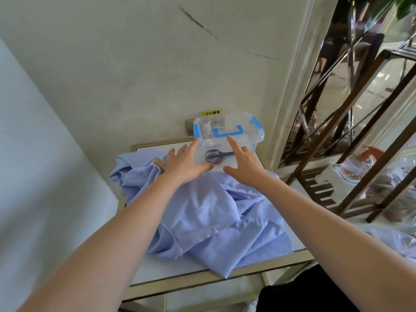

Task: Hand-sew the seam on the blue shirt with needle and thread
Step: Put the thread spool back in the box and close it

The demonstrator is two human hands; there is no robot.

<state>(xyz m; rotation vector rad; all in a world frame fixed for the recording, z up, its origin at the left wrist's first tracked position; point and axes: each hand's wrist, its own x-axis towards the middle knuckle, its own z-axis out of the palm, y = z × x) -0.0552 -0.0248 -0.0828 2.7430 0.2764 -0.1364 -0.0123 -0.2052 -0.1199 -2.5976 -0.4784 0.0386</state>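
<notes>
My left hand [184, 164] and right hand [244, 166] cover the near wall of the clear plastic box [227, 140], so I see only part of the scissors [217, 156] through it, dark handles between my two thumbs. Whatever else lies inside is a pale blur behind the plastic; I cannot name it. My left fingers are spread and straight, the forefinger reaching the box's left front corner by a blue clasp [196, 131]. My right forefinger points up to the blue handle [228, 131] on the lid, thumb held wide, the other fingers hidden behind the hand. Neither hand grips anything.

The blue shirt [202, 212] lies crumpled on the white table [171, 264] under my forearms, its far edge against the box, one fold hanging over the near edge. Which seam is which I cannot tell.

Behind the box a yellow label [211, 112] sits on the wall. To my right stands a dark wooden shelf [360, 136], cut off by the frame, with a glass jar [358, 164] on it.
</notes>
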